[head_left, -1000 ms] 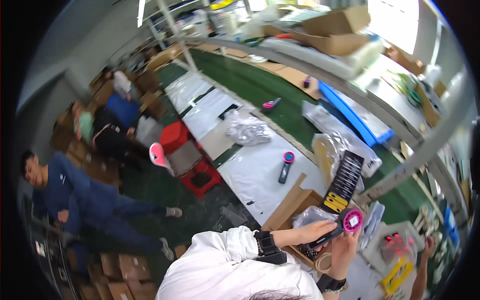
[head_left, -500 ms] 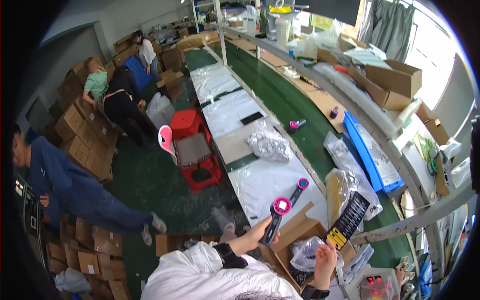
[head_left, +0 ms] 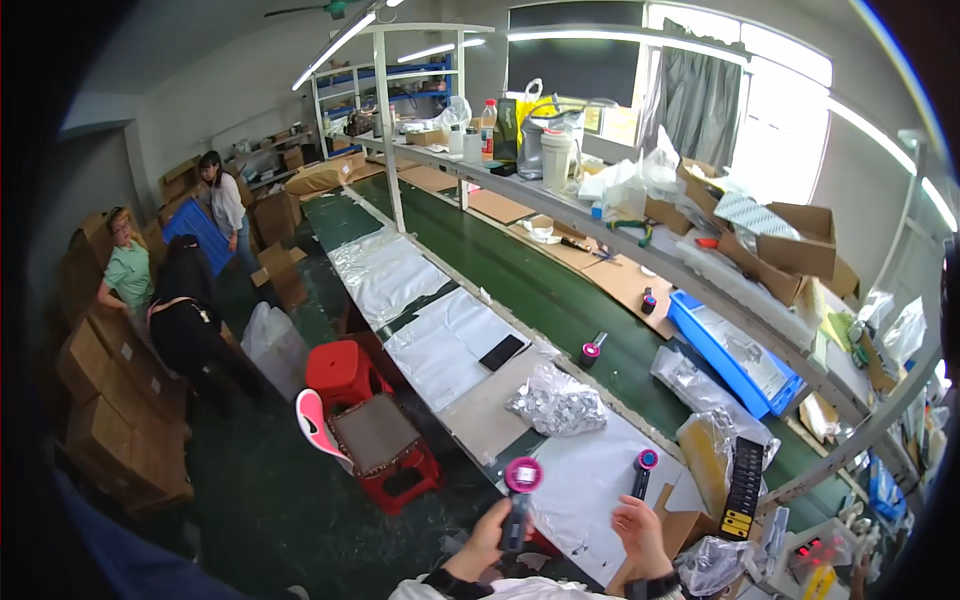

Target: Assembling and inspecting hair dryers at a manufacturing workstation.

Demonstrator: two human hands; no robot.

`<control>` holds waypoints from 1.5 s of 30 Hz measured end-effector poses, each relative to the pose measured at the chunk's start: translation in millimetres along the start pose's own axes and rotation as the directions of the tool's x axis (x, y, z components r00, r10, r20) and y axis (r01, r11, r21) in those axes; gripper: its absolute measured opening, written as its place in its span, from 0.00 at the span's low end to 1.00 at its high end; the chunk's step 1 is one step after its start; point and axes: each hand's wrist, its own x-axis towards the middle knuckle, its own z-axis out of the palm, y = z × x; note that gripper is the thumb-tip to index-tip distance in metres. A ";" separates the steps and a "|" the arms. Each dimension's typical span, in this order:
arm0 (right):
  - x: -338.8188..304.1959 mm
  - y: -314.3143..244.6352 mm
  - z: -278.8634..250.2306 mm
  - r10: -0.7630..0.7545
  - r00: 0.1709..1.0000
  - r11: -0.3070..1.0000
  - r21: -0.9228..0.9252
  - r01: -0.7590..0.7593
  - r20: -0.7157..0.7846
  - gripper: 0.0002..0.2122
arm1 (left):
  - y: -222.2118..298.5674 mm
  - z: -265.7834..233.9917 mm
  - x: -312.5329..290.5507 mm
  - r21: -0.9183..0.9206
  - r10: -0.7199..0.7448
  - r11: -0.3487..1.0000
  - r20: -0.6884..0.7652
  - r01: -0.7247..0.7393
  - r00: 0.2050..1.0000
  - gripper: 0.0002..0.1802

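Compared with second ago, pink-headed handheld device (head_left: 520, 495) freed from right grip (head_left: 638, 530); now held by left grip (head_left: 485, 540) alone, so handled one-handed

Left grip closed round dark handle, pink head raised beyond fingers; right grip empty, fingers loosely curled

Second similar device (head_left: 640, 482) laid on table (head_left: 585, 480) just beyond right grip, contact not tellable

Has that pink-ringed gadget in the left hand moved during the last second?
Yes: the gadget moved left, from over the cardboard box to left of that box.
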 end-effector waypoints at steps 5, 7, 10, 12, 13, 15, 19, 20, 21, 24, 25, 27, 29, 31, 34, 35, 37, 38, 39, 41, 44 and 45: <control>92.0 -6.7 120.6 0.015 0.913 0.787 -0.569 0.241 0.407 0.12 | 87.9 -83.4 -41.8 -0.038 0.264 0.962 -0.108 -0.269 0.958 0.28; 146.7 -8.4 156.1 -0.101 0.842 0.690 -0.572 0.443 0.531 0.12 | 109.9 -111.0 -59.0 -0.027 0.298 0.952 -0.144 -0.305 0.944 0.27; 222.6 -39.0 227.9 -0.276 0.696 0.289 -0.633 0.718 0.663 0.10 | 126.0 -166.8 -81.1 -0.087 0.309 0.937 -0.253 -0.339 0.917 0.27; 261.2 -68.6 291.8 -0.385 0.494 -0.009 -0.538 0.843 0.780 0.09 | 131.4 -184.4 -97.1 -0.153 0.296 0.920 -0.332 -0.360 0.896 0.28; 285.2 -81.9 318.2 -0.431 0.333 -0.202 -0.449 0.870 0.839 0.10 | 137.0 -184.0 -107.9 -0.201 0.280 0.909 -0.356 -0.365 0.892 0.26; 339.2 -115.4 353.3 -0.448 0.311 -0.376 -0.493 0.785 0.838 0.11 | 149.8 -181.6 -110.8 -0.237 0.291 0.888 -0.372 -0.393 0.881 0.24; 444.3 -165.9 404.5 -0.542 0.328 -0.516 -0.615 0.596 0.773 0.10 | 180.4 -187.5 -104.4 -0.147 0.340 0.856 -0.563 -0.495 0.754 0.23; 473.9 -177.6 417.0 -0.570 0.353 -0.511 -0.657 0.555 0.742 0.10 | 188.5 -193.3 -106.6 -0.151 0.338 0.845 -0.595 -0.514 0.729 0.23; 504.2 -180.2 427.0 -0.592 0.382 -0.505 -0.696 0.511 0.710 0.11 | 195.5 -203.6 -112.5 -0.130 0.353 0.840 -0.606 -0.526 0.713 0.23; 566.9 -183.5 450.6 -0.623 0.389 -0.533 -0.732 0.424 0.679 0.10 | 227.1 -226.2 -111.1 -0.080 0.415 0.816 -0.609 -0.573 0.676 0.23; 589.5 -198.0 457.3 -0.642 0.391 -0.553 -0.751 0.360 0.660 0.10 | 241.3 -225.6 -107.2 -0.077 0.406 0.808 -0.646 -0.584 0.647 0.23; 620.2 -211.7 465.3 -0.622 0.417 -0.584 -0.747 0.317 0.663 0.10 | 276.6 -219.8 -89.0 -0.074 0.384 0.803 -0.695 -0.591 0.608 0.22; 636.6 -210.3 466.3 -0.558 0.486 -0.652 -0.718 0.244 0.672 0.09 | 314.4 -201.9 -73.8 -0.060 0.367 0.775 -0.767 -0.629 0.526 0.21; 640.3 -214.0 460.6 -0.529 0.493 -0.672 -0.696 0.254 0.690 0.09 | 341.2 -196.7 -58.3 -0.062 0.342 0.768 -0.802 -0.637 0.490 0.20; 652.4 -217.4 457.7 -0.481 0.483 -0.713 -0.647 0.271 0.732 0.08 | 378.4 -203.4 -26.9 0.003 0.478 0.735 -0.712 -0.678 0.515 0.19; 656.3 -213.0 455.6 -0.498 0.416 -0.711 -0.633 0.306 0.761 0.07 | 390.7 -202.3 -18.3 -0.003 0.470 0.737 -0.716 -0.675 0.516 0.19; 657.5 -205.6 447.1 -0.522 0.280 -0.718 -0.592 0.365 0.806 0.05 | 410.6 -195.7 -2.1 0.006 0.394 0.813 -0.741 -0.582 0.543 0.19; 658.0 -203.5 444.4 -0.511 0.283 -0.726 -0.583 0.365 0.812 0.05 | 416.1 -193.6 4.9 0.008 0.357 0.845 -0.754 -0.535 0.552 0.19; 657.6 -201.9 441.6 -0.509 0.224 -0.738 -0.555 0.384 0.831 0.05 | 420.5 -196.4 13.1 -0.005 0.348 0.844 -0.756 -0.536 0.555 0.19; 655.7 -201.6 438.3 -0.504 0.100 -0.762 -0.497 0.416 0.858 0.04 | 432.0 -211.5 34.8 -0.053 0.321 0.863 -0.710 -0.502 0.627 0.20; 640.7 -206.4 441.8 -0.488 0.010 -0.790 -0.446 0.421 0.873 0.06 | 452.1 -213.7 57.6 -0.134 0.274 0.885 -0.626 -0.446 0.730 0.20; 631.3 -207.5 446.5 -0.483 -0.040 -0.800 -0.422 0.426 0.875 0.07 | 462.0 -209.9 64.4 -0.178 0.253 0.891 -0.569 -0.417 0.782 0.20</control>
